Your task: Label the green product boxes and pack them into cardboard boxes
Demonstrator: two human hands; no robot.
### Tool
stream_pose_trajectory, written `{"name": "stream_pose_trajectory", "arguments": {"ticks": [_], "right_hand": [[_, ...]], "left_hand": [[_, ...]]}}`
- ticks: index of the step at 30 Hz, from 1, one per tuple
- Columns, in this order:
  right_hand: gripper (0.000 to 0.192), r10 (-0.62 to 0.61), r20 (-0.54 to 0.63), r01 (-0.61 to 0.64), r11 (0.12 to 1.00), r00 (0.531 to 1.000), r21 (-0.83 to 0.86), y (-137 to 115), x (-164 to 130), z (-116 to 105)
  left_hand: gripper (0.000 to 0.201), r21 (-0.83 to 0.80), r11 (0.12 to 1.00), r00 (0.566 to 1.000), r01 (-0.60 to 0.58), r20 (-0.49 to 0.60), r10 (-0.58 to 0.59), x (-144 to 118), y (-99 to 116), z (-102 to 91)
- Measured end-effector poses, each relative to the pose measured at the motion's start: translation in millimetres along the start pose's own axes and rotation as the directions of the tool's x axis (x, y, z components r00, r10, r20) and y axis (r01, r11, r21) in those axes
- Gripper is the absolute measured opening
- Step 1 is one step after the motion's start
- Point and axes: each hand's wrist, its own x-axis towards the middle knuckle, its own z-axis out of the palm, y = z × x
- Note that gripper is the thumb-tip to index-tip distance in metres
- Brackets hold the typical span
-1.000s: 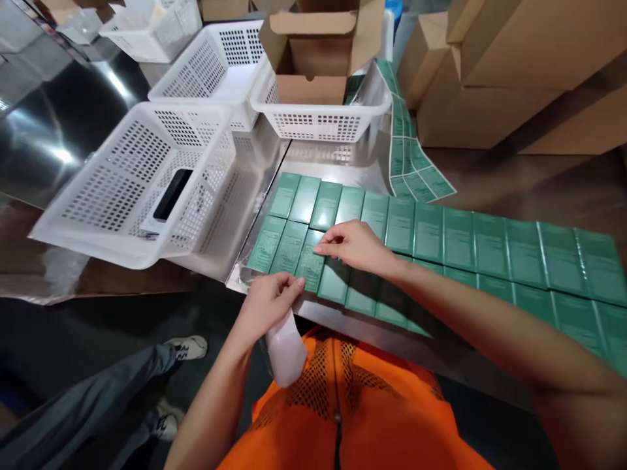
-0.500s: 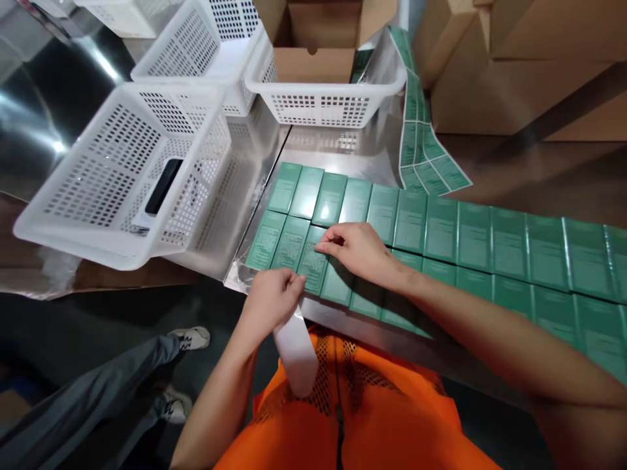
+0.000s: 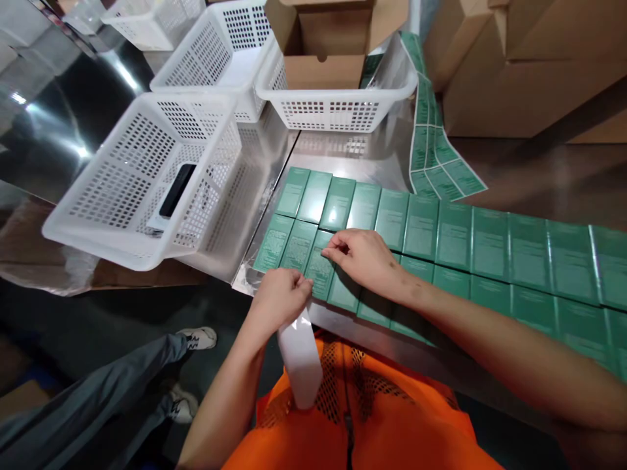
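Two rows of green boxes (image 3: 453,238) lie side by side along the metal table. My left hand (image 3: 280,295) is closed on a white paper strip (image 3: 301,365), which hangs down in front of the orange clothing. Its thumb and finger are at the near edge of the third box (image 3: 321,269) in the front row. My right hand (image 3: 362,256) pinches thumb and forefinger together at that box's far right corner. Whatever is between those fingertips is too small to make out. The first front-row box (image 3: 273,243) shows pale print on its top.
A white basket (image 3: 110,238) with a dark flat object (image 3: 177,189) stands left. Further baskets and an open cardboard box (image 3: 323,72) are behind. A sheet of green labels (image 3: 443,166) hangs at the back right. Another person's leg (image 3: 112,385) shows lower left.
The whole view has shifted slightly, so things appear a little further right and lower. Both hands keep nearly the same place at the third box, still closed.
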Motion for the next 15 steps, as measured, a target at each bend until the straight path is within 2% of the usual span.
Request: {"name": "stream_pose_trajectory", "arguments": {"ticks": [2, 5, 10, 13, 15], "right_hand": [[0.015, 0.003, -0.050, -0.004, 1.000, 0.999, -0.025, 1.2, 0.3, 0.2], [0.036, 0.008, -0.112, -0.009, 1.000, 0.994, -0.011, 4.9, 2.3, 0.5], [0.034, 0.034, -0.047, -0.037, 0.997, 0.998, -0.069, 2.0, 9.4, 1.0], [0.036, 0.034, -0.050, -0.041, 0.988, 0.998, -0.147, -2.8, 13.8, -2.7], [0.026, 0.017, 0.003, -0.017, 0.993, 1.000, -0.118, -7.0, 9.5, -9.3]], "left_hand": [[0.035, 0.072, 0.997, 1.000, 0.009, 0.018, -0.010, 0.5, 2.8, -3.9], [0.043, 0.205, 0.978, 0.999, 0.037, 0.014, -0.041, -1.9, 3.6, -6.9], [0.051, 0.292, 0.953, 0.996, 0.080, -0.069, -0.062, -12.2, -4.6, 2.9], [0.053, 0.225, 0.972, 0.984, 0.070, -0.178, -0.029, -20.3, -13.2, 8.8], [0.054, 0.113, 0.990, 0.938, 0.083, -0.345, -0.039, -27.1, -20.0, 6.9]]}}
